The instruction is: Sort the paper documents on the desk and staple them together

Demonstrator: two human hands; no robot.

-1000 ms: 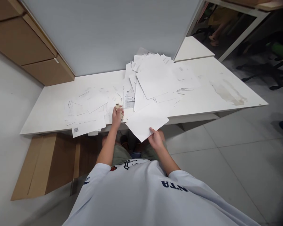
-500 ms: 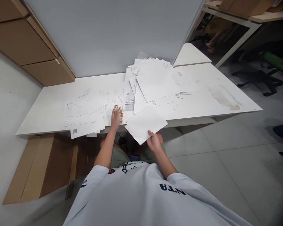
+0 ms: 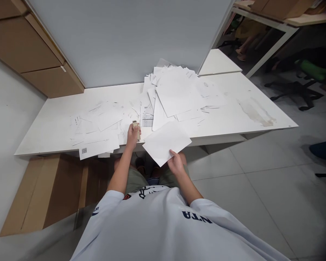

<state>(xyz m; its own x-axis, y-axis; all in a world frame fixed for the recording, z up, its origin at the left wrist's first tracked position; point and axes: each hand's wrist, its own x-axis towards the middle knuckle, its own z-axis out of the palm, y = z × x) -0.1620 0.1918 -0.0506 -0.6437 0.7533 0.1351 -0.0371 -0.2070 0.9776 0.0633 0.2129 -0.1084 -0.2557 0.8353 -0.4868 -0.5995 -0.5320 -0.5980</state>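
My left hand (image 3: 132, 135) is closed around a small cream-coloured stapler (image 3: 136, 129), held upright over the front edge of the white table. A white sheet of paper (image 3: 167, 141) is pinched at its lower right edge by my right hand (image 3: 176, 162), the thumb lying on top. This sheet sticks out past the table edge above my lap, and it looks blank. Just behind it lies a large heap of papers (image 3: 176, 92). A printed sheet (image 3: 147, 116) shows beside the heap, close to my left hand.
Loose papers (image 3: 99, 139), one with a QR code, overhang the front of the table (image 3: 62, 108) at left. A grey panel (image 3: 130, 40) rises behind. Cardboard boxes stand at left (image 3: 24, 47) and below the table (image 3: 40, 192). An office chair (image 3: 301, 87) and a person's legs are at right.
The whole view has shifted slightly. My left hand has turned the stapler a little; my right hand keeps the sheet in nearly the same place.
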